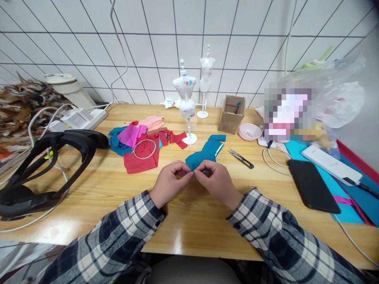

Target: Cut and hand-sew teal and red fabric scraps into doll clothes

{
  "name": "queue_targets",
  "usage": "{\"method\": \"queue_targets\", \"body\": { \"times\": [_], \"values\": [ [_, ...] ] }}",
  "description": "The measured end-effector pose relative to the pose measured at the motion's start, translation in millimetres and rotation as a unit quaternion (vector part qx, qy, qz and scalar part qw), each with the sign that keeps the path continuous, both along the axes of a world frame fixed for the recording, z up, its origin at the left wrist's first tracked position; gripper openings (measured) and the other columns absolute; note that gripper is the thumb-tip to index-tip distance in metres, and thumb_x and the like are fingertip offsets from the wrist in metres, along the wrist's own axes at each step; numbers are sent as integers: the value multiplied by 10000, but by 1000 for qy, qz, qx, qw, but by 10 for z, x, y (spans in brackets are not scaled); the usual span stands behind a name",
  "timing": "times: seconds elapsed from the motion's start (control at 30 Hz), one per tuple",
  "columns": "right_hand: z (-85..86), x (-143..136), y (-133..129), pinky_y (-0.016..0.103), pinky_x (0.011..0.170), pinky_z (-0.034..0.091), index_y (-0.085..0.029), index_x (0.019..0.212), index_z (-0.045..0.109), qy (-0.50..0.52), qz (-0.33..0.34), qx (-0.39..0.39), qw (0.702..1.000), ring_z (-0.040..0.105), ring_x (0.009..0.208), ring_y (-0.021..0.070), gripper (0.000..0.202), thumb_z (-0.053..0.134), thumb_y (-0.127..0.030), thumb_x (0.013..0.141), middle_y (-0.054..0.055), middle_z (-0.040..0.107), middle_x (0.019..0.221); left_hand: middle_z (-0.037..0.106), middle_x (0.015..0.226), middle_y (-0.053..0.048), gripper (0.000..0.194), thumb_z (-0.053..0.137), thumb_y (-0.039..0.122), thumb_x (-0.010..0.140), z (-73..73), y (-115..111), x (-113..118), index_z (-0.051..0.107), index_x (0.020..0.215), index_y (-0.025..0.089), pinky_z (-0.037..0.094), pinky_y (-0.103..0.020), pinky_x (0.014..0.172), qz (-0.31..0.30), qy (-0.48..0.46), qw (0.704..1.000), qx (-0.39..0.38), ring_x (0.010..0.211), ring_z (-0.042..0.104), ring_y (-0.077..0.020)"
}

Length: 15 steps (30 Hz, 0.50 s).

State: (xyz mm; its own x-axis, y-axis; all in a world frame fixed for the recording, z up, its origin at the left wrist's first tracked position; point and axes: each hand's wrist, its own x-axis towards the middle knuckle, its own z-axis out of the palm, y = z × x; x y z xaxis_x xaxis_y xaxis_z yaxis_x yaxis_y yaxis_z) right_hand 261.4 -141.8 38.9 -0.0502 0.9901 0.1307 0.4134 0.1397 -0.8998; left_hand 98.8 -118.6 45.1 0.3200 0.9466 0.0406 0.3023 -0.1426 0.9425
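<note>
My left hand (pixel 174 180) and my right hand (pixel 217 181) meet over the middle of the table, fingertips almost touching. Each has thumb and forefinger pinched together. A tiny dark bit shows between the tips, too small to name. Just beyond the fingers lies a teal piece (pixel 205 153), fabric or crepe paper, shaped like a small garment with a white strip along its right edge. The fingers partly cover its near end, and whether they grip it I cannot tell. Thread snips (pixel 241 158) lie to the right of it.
Two white miniature dress forms (pixel 187 94) stand behind. Red sheets (pixel 142 157) with a metal ring (pixel 134 150) lie at left. A cardboard box (pixel 232 114), a pink bowl (pixel 250 131) and a black phone (pixel 314 185) are at right. A black headset-like frame (pixel 74 138) occupies the left.
</note>
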Motion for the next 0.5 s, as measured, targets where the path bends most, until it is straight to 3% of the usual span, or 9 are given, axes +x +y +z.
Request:
{"method": "queue_targets", "body": {
  "times": [0.27, 0.5],
  "values": [
    [-6, 30, 27, 210, 519, 392, -176, 718, 639, 28, 5, -19, 999, 522, 555, 102, 140, 596, -281, 800, -18, 638, 657, 584, 676, 14, 188, 671, 327, 744, -15, 17, -3, 614, 705, 153, 411, -230, 615, -1, -33, 998, -58, 644, 507, -117],
    [-18, 18, -15, 240, 562, 417, -194, 750, 678, -72, -34, 62, 995, 572, 599, 125, 129, 601, -277, 812, 0, 682, 706, 648, 732, 4, 243, 723, 395, 707, 16, 14, -11, 660, 743, 163, 456, -246, 694, 1, -73, 991, -115, 701, 562, -137]
  ]
}}
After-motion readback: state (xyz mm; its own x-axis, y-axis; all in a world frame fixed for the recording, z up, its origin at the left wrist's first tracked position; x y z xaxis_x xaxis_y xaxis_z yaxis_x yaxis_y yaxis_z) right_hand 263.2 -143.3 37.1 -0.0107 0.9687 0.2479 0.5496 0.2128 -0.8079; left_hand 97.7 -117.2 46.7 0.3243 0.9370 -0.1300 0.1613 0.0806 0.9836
